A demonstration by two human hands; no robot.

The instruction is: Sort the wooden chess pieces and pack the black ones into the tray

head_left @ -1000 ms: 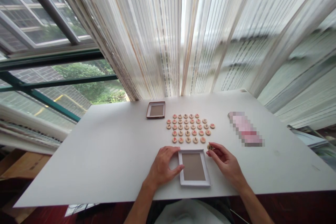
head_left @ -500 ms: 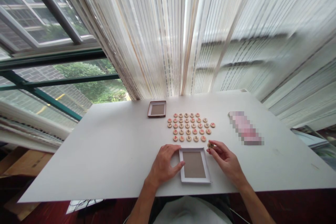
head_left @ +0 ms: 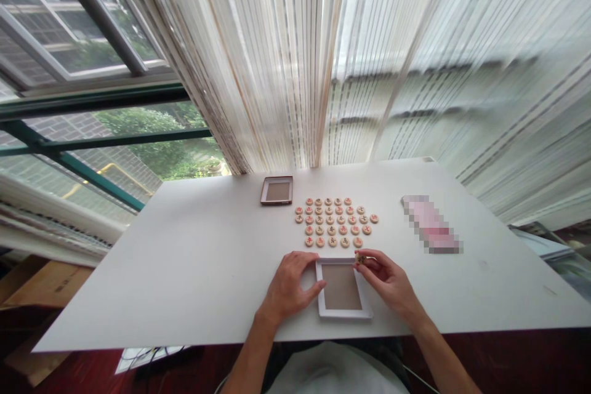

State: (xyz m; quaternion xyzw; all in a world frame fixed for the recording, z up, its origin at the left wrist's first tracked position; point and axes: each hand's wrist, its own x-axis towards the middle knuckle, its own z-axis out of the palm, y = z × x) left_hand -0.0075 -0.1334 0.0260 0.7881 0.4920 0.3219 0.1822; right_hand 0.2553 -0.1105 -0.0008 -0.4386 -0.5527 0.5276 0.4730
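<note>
1. Judged to be at single-piece handling, with one round piece (head_left: 359,259) lifted off the table (head_left: 184,271) and a shallow white box (head_left: 344,314) braced alongside.
2. Gripped: that piece, between thumb and fingertips of the right hand (head_left: 390,280), above the far right corner of the box. Cannot confirm contact with the rim (partly hidden by fingers).
3. Placed at the box's left side: the left hand (head_left: 289,283), thumb across the left wall, fingers by the far left corner. Cannot tell whether clamped or merely resting.
4. Next move judged to call for a firm pinch, clearance over the raised rim and a steady box.
5. Appearance of the held piece: pale, disc-shaped, tilted, with a dark mark on the visible face. Too small to read.
6. Found beyond the box: similar discs (head_left: 332,229) lying flat in five uneven rows, marked in red or dark characters.
7. Noted further off: a brown-edged tray (head_left: 278,191) to the far left of the rows, and a pixelated pink item (head_left: 429,225) to the right.
</note>
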